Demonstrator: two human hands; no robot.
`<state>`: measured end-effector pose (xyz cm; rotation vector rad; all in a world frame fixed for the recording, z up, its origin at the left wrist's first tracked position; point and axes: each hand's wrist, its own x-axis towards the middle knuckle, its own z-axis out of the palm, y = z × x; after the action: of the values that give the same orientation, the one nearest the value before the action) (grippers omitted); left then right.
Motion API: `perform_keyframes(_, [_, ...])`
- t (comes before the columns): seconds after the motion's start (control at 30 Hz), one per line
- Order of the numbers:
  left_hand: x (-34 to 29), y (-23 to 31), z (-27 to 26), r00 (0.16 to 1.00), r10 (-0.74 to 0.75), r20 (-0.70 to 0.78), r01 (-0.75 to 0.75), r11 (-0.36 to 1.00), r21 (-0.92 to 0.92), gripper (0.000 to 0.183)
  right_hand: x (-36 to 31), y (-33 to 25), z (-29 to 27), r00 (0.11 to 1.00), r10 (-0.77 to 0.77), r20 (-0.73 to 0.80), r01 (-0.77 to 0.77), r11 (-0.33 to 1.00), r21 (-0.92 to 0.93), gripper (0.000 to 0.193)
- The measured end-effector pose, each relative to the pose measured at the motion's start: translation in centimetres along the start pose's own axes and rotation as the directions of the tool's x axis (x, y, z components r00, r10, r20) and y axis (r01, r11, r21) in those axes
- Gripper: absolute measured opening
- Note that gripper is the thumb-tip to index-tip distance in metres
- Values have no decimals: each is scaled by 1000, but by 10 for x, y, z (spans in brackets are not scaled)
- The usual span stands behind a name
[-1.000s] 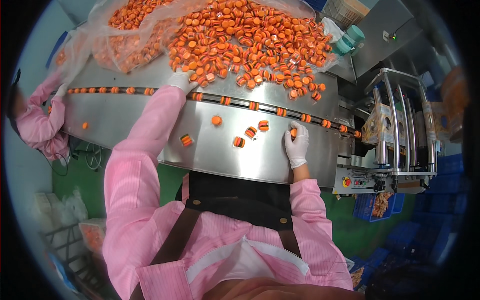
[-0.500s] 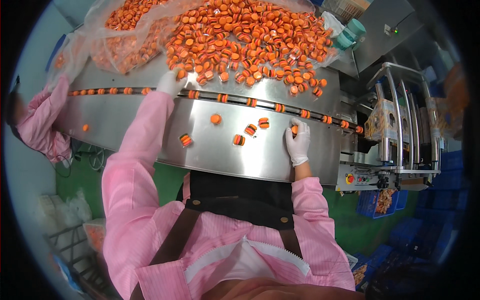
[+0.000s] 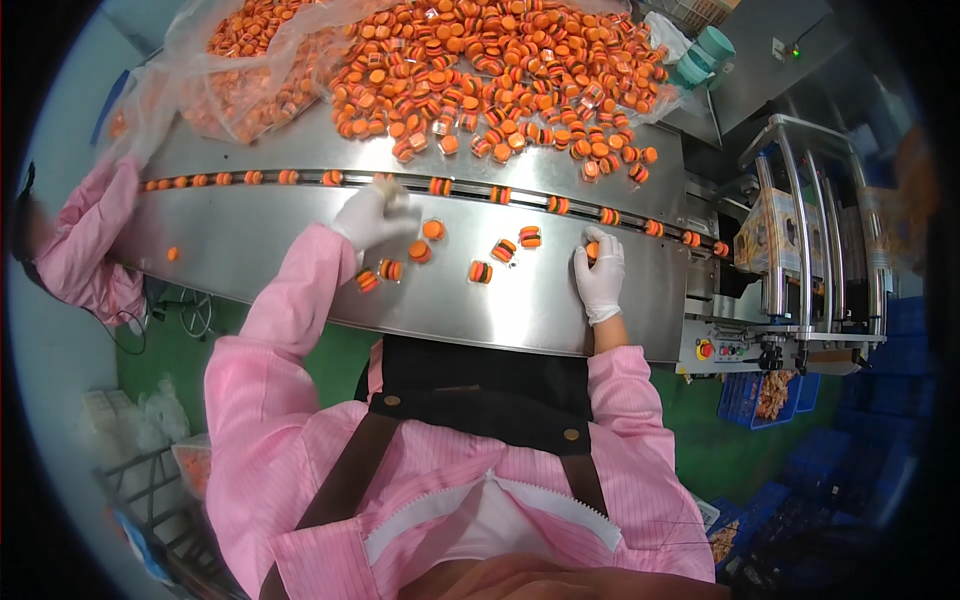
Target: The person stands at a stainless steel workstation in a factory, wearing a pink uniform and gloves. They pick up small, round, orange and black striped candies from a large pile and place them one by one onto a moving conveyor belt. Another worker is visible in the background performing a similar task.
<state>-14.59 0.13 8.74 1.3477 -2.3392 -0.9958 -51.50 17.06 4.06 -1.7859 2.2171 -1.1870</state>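
My left hand (image 3: pixel 368 218), in a white glove and slightly blurred, reaches over the narrow conveyor belt (image 3: pixel 470 188) with its fingers apart. Its fingertips are close to a candy on the belt; whether they touch it I cannot tell. My right hand (image 3: pixel 602 275), also gloved, rests on the steel table with its fingers curled round an orange candy (image 3: pixel 593 251). Between my hands lie several small burger-shaped candies (image 3: pixel 481 272) in clear packs, orange with dark and red layers. A row of similar candies (image 3: pixel 609 216) stands spaced along the belt.
A large heap of candies (image 3: pixel 500 60) covers the table's far side, beside a clear plastic bag (image 3: pixel 255 90) full of them. At right stands a metal-framed machine (image 3: pixel 800 230) with a red button (image 3: pixel 705 349). Another person's pink sleeve (image 3: pixel 95 240) is at far left.
My left hand has moved from the heap's edge back toward me, to the belt. Two more candies now lie on the near side, close to it. My right hand stays around its candy.
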Motion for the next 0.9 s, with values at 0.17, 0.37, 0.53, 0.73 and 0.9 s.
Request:
perform_keyframes(0.17, [63, 10, -3, 935, 129, -330, 14, 917, 399, 52, 0, 1, 1, 1000, 3, 9, -3, 1000, -10, 26])
perform_keyframes(0.37, [109, 34, 9, 949, -111, -294, 240, 861, 448, 42, -2, 6, 4, 1000, 11, -1, -11, 1000, -10, 26])
perform_keyframes(0.53, [119, 30, 11, 952, -140, -271, 256, 848, 463, 33, -1, 4, 2, 1000, 5, -9, -5, 1000, -13, 25])
perform_keyframes(0.73, [82, 32, -7, 946, -24, -323, 117, 955, 271, 26, 0, 3, 1, 1000, -7, -14, 7, 1000, 15, 24])
perform_keyframes(0.9, [16, 29, -21, 986, 66, -153, -3, 924, 382, 29, 0, 2, 2, 1000, -12, -24, 13, 1000, 20, 24])
